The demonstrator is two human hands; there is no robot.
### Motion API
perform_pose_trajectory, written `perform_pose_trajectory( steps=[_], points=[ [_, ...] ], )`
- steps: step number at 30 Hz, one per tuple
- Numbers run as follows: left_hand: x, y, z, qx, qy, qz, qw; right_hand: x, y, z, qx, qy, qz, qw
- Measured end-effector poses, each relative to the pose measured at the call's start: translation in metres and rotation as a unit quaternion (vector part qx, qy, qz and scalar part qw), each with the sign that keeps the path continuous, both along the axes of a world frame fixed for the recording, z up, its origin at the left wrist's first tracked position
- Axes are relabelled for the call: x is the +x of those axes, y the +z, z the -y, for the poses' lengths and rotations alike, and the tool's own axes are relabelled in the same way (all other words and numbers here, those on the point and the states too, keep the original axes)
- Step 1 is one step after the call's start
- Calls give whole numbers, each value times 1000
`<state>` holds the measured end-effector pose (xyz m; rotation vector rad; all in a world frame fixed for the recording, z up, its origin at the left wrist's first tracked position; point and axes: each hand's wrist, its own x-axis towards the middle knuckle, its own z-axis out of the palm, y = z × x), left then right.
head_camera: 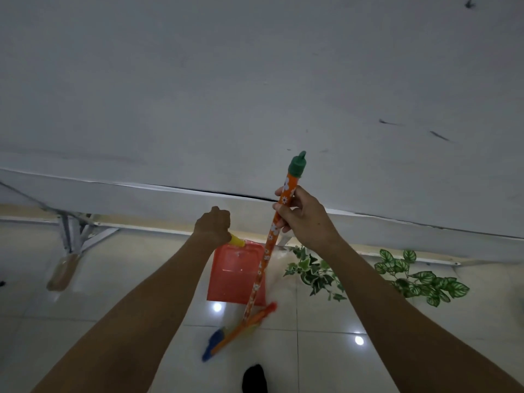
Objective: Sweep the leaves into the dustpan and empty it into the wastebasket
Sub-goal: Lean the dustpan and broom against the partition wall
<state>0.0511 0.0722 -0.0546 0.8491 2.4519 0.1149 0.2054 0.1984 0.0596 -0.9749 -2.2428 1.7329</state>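
Observation:
My left hand (pixel 213 226) is closed around the yellow handle of a red dustpan (pixel 234 275), which hangs tilted above the tiled floor. Near the top of an orange flower-patterned broom handle (pixel 265 256), just below its green cap, my right hand (pixel 303 215) has its grip. The broom head (pixel 241 330), orange with blue bristles, is low by the floor in front of the dustpan's lip. Two clumps of green and white leaves (pixel 317 272) lie on the floor to the right, close to the table edge. No wastebasket is visible.
A large white table (pixel 255 80) fills the upper view, its folding leg (pixel 69 234) at left. Pale floor tiles (pixel 326 350) with light reflections spread below. A second leaf clump (pixel 422 279) lies at far right. A dark foot (pixel 254 378) shows at the bottom.

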Motion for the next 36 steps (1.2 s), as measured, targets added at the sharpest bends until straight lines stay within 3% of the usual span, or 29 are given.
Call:
perform_pose_trajectory(
  steps=[4, 9, 22, 30, 36],
  points=[
    [-2, -14, 1, 63, 43, 44, 996, -9, -4, -1, 27, -24, -3, 999],
    [4, -21, -16, 162, 46, 28, 985, -20, -5, -4, 48, -37, 5, 998],
    [-17, -41, -49, 231, 141, -25, 962, -30, -15, -17, 61, -34, -2, 998],
    [-22, -48, -43, 231, 137, 10, 963, -33, -15, -14, 62, -30, 6, 998],
    [-1, -24, -24, 289, 103, 49, 951, -37, -6, -4, 64, -10, 16, 998]
  ],
)
